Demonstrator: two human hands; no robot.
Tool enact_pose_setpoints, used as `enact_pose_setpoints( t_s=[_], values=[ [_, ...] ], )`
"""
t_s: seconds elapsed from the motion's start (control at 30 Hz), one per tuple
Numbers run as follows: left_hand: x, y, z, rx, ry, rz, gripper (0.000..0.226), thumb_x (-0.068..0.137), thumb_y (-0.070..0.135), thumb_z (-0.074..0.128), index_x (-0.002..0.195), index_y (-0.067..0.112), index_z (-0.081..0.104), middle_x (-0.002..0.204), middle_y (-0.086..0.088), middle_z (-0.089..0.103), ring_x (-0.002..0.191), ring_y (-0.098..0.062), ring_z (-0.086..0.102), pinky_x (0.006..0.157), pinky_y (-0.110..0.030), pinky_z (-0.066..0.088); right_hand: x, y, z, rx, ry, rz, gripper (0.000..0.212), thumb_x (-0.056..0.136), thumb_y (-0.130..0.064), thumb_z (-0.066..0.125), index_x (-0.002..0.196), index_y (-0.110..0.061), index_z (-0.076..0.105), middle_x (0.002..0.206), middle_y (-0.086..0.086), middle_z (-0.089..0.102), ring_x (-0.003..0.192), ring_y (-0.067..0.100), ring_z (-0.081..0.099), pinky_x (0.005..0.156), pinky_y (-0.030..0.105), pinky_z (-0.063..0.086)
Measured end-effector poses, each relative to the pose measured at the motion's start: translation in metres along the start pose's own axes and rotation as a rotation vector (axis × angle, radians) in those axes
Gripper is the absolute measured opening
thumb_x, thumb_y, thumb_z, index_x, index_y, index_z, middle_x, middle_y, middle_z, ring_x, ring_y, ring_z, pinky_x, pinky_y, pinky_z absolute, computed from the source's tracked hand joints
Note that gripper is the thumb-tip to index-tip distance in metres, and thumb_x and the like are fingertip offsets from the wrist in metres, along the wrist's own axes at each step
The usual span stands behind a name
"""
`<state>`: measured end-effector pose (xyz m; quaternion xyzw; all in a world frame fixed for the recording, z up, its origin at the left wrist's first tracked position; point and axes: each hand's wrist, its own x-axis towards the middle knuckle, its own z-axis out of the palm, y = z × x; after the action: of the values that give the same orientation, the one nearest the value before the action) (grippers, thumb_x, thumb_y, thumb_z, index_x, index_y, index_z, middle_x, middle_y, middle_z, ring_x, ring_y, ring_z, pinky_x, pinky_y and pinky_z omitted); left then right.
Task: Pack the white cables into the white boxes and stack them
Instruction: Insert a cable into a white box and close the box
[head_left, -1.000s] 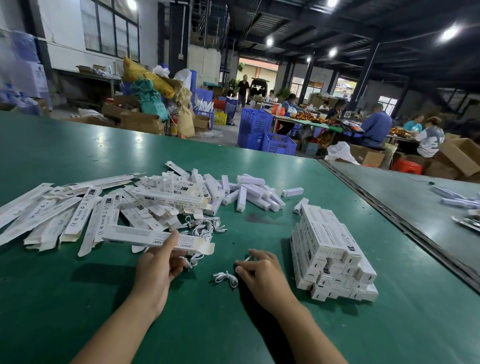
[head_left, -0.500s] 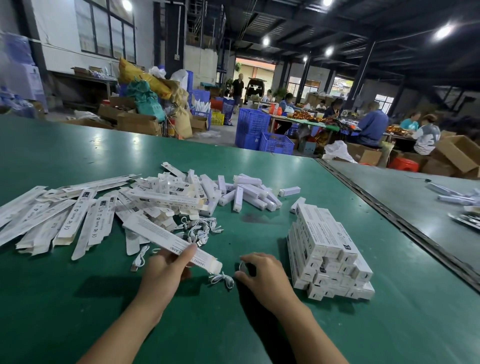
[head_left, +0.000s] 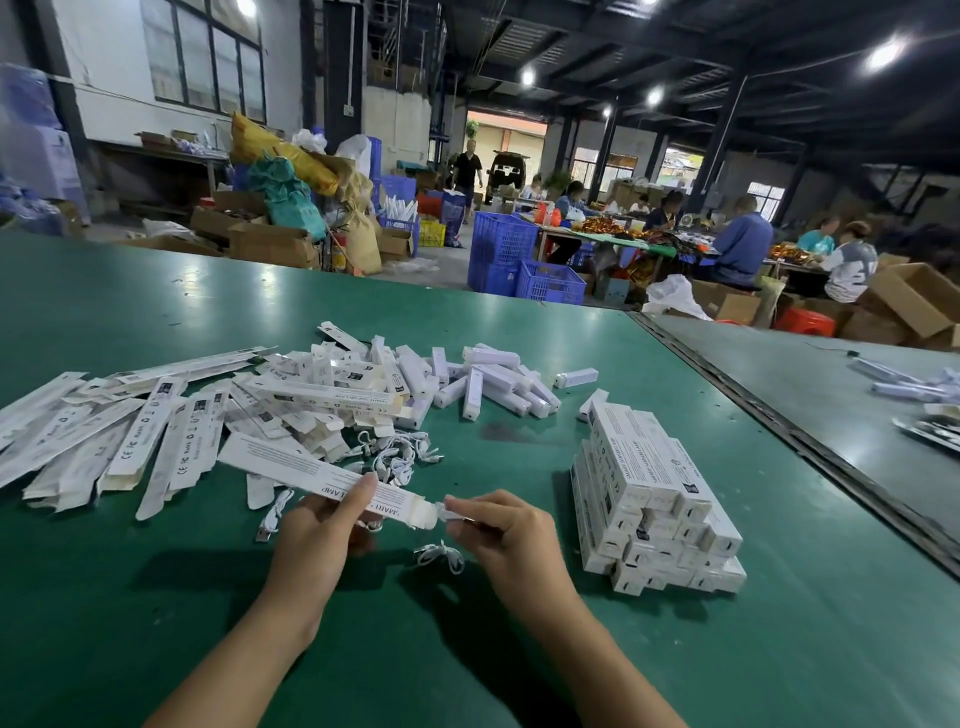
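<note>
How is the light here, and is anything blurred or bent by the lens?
Head view: round ceiling lamps glare white, leaving pale sheen on the green table; soft shadows lie under both forearms; the wide lens tilts the dark steel pillars; the small white thing in the right hand is smeared.

The right hand (head_left: 511, 538) hides most of the white cable (head_left: 448, 512) it pinches.
</note>
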<state>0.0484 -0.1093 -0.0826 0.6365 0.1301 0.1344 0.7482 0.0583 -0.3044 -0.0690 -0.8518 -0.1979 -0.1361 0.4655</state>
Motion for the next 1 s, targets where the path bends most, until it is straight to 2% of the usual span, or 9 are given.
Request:
enact_pose_setpoints(
  t_s=[0.1, 0.2, 0.27, 0.33, 0.43, 0.53, 0.67, 0.87, 1.0],
  values=[
    [-0.001, 0.000, 0.002, -0.008, 0.013, 0.004, 0.032, 0.088, 0.037, 0.072, 0.075, 0.008, 0.068, 0.060, -0.002, 0.067, 0.054, -0.016, 0.061, 0.081, -0.052, 0.055, 0.000, -0.003, 0.005, -0.002, -0.012, 0.023, 0.022, 0.089, -0.014, 0.071, 0.111, -0.016, 0.075, 0.095, -0.007, 0.069, 0.081, -0.006, 0.063, 0.072, 0.005, 0.042],
    [-0.002, 0.001, 0.006, -0.029, 0.019, -0.001, 0.032, 0.088, 0.034, 0.072, 0.071, 0.008, 0.066, 0.056, -0.001, 0.064, 0.053, -0.017, 0.060, 0.077, -0.047, 0.054, 0.000, -0.006, 0.008, 0.125, 0.051, 0.152, 0.018, 0.081, -0.016, 0.080, 0.094, -0.027, 0.075, 0.082, -0.010, 0.071, 0.072, -0.004, 0.064, 0.069, 0.010, 0.048],
    [-0.005, 0.002, 0.008, -0.046, 0.006, -0.003, 0.031, 0.088, 0.032, 0.071, 0.068, 0.009, 0.064, 0.054, 0.000, 0.062, 0.055, -0.019, 0.058, 0.072, -0.042, 0.053, 0.000, -0.008, 0.010, 0.221, 0.071, 0.234, 0.020, 0.075, -0.014, 0.084, 0.079, -0.028, 0.070, 0.074, -0.004, 0.072, 0.064, 0.003, 0.063, 0.064, 0.018, 0.052],
    [-0.007, 0.003, 0.009, -0.039, -0.011, 0.014, 0.031, 0.089, 0.032, 0.070, 0.071, 0.007, 0.066, 0.056, 0.001, 0.063, 0.058, -0.019, 0.059, 0.064, -0.034, 0.054, -0.001, -0.011, 0.011, 0.269, 0.073, 0.261, 0.019, 0.073, -0.012, 0.086, 0.073, -0.024, 0.071, 0.072, 0.000, 0.073, 0.060, 0.006, 0.062, 0.059, 0.021, 0.052],
    [-0.010, 0.002, 0.010, -0.002, -0.022, 0.057, 0.031, 0.090, 0.030, 0.070, 0.082, 0.001, 0.071, 0.065, -0.006, 0.065, 0.062, -0.019, 0.059, 0.053, -0.020, 0.051, -0.001, -0.017, 0.012, 0.309, 0.098, 0.274, 0.018, 0.071, -0.012, 0.087, 0.070, -0.024, 0.074, 0.069, -0.002, 0.074, 0.056, 0.005, 0.061, 0.056, 0.021, 0.052],
    [-0.012, 0.002, 0.012, 0.033, -0.028, 0.091, 0.026, 0.091, 0.027, 0.069, 0.082, 0.002, 0.072, 0.067, -0.007, 0.065, 0.057, -0.013, 0.057, 0.048, -0.012, 0.045, -0.002, -0.023, 0.014, 0.340, 0.100, 0.295, 0.020, 0.072, -0.009, 0.086, 0.071, -0.026, 0.075, 0.069, -0.007, 0.074, 0.059, 0.002, 0.066, 0.057, 0.017, 0.052],
    [-0.011, 0.004, 0.012, 0.016, -0.016, 0.073, 0.026, 0.091, 0.026, 0.069, 0.076, 0.005, 0.069, 0.052, 0.005, 0.062, 0.047, -0.006, 0.056, 0.045, -0.014, 0.045, -0.002, -0.027, 0.015, 0.355, 0.073, 0.312, 0.022, 0.074, -0.010, 0.083, 0.073, -0.031, 0.076, 0.070, -0.008, 0.075, 0.057, 0.001, 0.062, 0.056, 0.015, 0.048],
    [-0.009, 0.003, 0.010, 0.001, -0.012, 0.042, 0.024, 0.091, 0.030, 0.068, 0.087, 0.007, 0.073, 0.063, 0.001, 0.068, 0.051, -0.008, 0.059, 0.059, -0.028, 0.049, -0.002, -0.027, 0.012, 0.387, -0.007, 0.294, 0.020, 0.080, -0.009, 0.078, 0.082, -0.029, 0.079, 0.077, -0.007, 0.076, 0.065, 0.002, 0.061, 0.063, 0.018, 0.048],
    [-0.010, 0.003, 0.012, 0.000, -0.019, 0.039, 0.023, 0.092, 0.028, 0.067, 0.087, 0.007, 0.073, 0.060, 0.005, 0.068, 0.052, -0.005, 0.058, 0.061, -0.030, 0.050, -0.004, -0.025, 0.014, 0.389, -0.026, 0.270, 0.023, 0.080, -0.006, 0.078, 0.079, -0.029, 0.078, 0.078, -0.007, 0.076, 0.067, -0.001, 0.065, 0.065, 0.014, 0.048]
  ],
)
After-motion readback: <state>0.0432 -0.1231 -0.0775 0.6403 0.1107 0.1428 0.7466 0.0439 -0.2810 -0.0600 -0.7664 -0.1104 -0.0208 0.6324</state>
